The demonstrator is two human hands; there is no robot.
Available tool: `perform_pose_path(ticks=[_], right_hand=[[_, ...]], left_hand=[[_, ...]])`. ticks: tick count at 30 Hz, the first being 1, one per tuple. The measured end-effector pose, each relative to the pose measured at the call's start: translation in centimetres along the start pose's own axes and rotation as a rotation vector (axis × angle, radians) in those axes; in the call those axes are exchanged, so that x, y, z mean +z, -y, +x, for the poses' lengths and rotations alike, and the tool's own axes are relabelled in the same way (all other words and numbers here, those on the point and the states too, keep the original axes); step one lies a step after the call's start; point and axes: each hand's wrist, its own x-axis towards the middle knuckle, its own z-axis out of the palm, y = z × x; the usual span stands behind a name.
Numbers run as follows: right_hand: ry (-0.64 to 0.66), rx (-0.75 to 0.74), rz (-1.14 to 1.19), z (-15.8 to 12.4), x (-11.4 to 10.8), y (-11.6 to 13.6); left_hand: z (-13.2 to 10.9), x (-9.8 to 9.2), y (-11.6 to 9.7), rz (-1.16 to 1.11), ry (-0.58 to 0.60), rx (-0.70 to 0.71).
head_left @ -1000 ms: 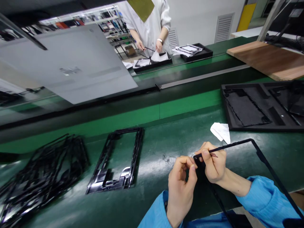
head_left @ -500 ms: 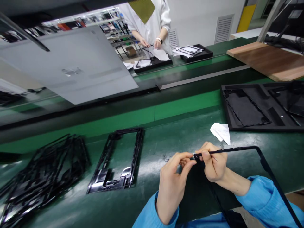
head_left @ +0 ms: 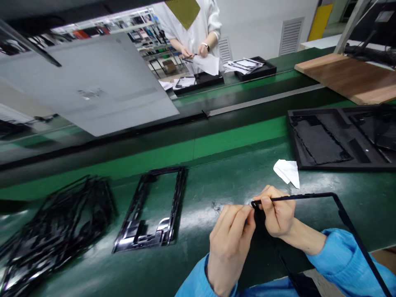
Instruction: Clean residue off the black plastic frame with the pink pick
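My right hand (head_left: 276, 214) is closed on the near left corner of a thin black rectangular frame (head_left: 338, 206) held above the green bench. My left hand (head_left: 230, 241) pinches at that same corner with thumb and forefinger pressed together. The frame's long side runs down to the lower right, past my blue sleeve (head_left: 343, 260). What the left fingers pinch is too small to make out.
A black frame (head_left: 151, 210) lies flat to the left, with a heap of several black frames (head_left: 52, 231) beyond it. A white scrap (head_left: 287, 171) lies ahead, a black foam tray (head_left: 337, 138) at right. Across the conveyor a person in white (head_left: 198, 29) handles a sheet.
My left hand has closed in on the frame corner and now pinches it. The frame's top edge has dropped slightly. The person opposite has lifted a white sheet.
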Motion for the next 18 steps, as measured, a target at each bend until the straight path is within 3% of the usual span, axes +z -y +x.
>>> perform_pose_path(ticks=[11, 18], right_hand=[[-0.013, 0.094, 0.044, -0.39, 0.02, -0.25], [-0.006, 0.051, 0.052, -0.45, 0.02, -0.31]], left_hand=[[0.08, 0.06, 0.62, -0.157, -0.066, -0.098], [0.32, 0.47, 0.60, -0.178, -0.099, -0.105]])
